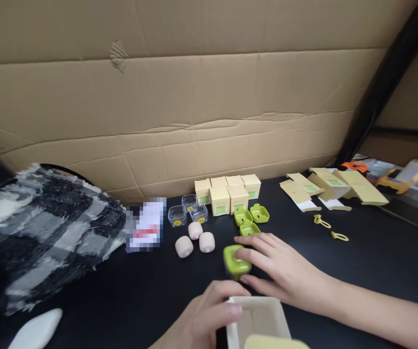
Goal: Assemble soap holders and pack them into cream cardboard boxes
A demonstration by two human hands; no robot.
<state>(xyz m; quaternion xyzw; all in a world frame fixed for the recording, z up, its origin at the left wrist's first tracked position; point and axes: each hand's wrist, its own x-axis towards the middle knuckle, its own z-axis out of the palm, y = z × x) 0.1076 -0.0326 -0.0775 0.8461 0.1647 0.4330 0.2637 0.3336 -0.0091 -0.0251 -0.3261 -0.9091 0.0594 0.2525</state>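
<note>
A small rounded green plastic case with a pale top [236, 262] sits on the black tabletop [340, 271], near its front edge and just ahead of an open cream cardboard box [258, 321]. The right hand [285, 271] lies over it from the right, fingers spread a little, with the fingertips [241, 253] touching the case's top and the thumb at its near side; the grip is loose rather than clamped. The left hand [201, 317] holds the open box by its left wall, thumb curled over the rim.

Just behind the case lie three open green case halves [249, 218]. Left of them sit three pale pink rounded sponges [195, 238], and behind those three small clear plastic tubs with yellow stickers [189, 209]. A cluster of six closed cream boxes with green labels [228, 192] stands against the brown corrugated cardboard wall [194, 97].

To the right, well apart from the hands, lie flattened unfolded cream cartons [330, 189] and two yellow loop straps [330, 229]. At far left a grey and black checked fleecy fabric [49, 232] rests on the table edge, with a white rounded object [36, 329] below it.
</note>
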